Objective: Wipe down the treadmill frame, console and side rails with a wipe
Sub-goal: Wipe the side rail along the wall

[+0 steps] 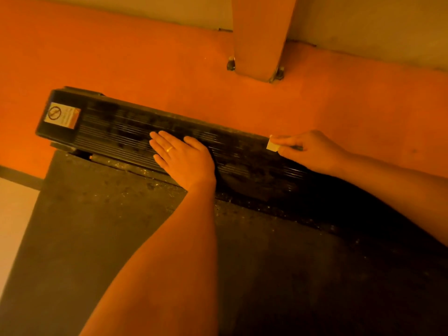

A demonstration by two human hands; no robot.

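Orange floor [145,57], pale wall [145,8] along its far edge, post base [259,44] near the wall, bolts [231,63] at its foot, dark strip [19,175] at the floor's left edge.

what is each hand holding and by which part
The right hand pinches a small folded wipe by one end, at the side rail's far edge. The left hand holds nothing; it rests flat on that rail.

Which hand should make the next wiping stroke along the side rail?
Right. The right hand pinches the wipe at the far edge of the side rail; the left hand lies flat on it, holding nothing.
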